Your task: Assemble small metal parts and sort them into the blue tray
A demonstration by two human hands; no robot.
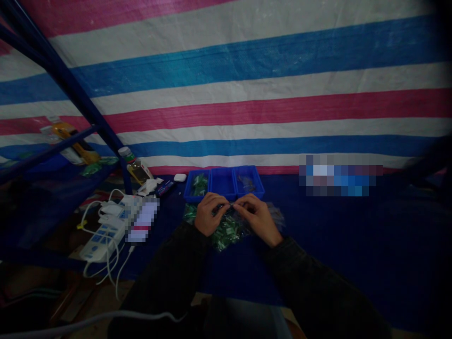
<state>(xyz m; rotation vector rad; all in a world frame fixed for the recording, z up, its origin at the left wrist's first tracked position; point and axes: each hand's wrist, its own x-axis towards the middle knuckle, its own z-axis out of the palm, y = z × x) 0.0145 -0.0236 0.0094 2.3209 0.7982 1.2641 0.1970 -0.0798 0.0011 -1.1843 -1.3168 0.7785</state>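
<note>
Both hands meet over a pile of small green packets (pixel 228 235) on the blue table. My left hand (pixel 209 214) is closed, thumb and fingers pinched on something small and dark between the hands. My right hand (pixel 259 216) pinches at the same spot from the other side; the dim light hides what the thing is. Beside and partly under my right hand lie clear plastic bags (pixel 277 214). Just beyond the hands stands a blue tray (pixel 223 182) with three compartments. Green packets (pixel 199 184) fill the left one, and a clear bag with thin brownish pieces (pixel 246 183) lies in the right one.
To the left are a white power strip (pixel 102 242) with cables, a blurred phone (pixel 143 220), crumpled tissue (pixel 150 186), a white earphone case (pixel 180 177) and a bottle (pixel 134 165). A blue metal frame (pixel 88 110) rises at left. Striped sheeting (pixel 247 70) hangs behind the table.
</note>
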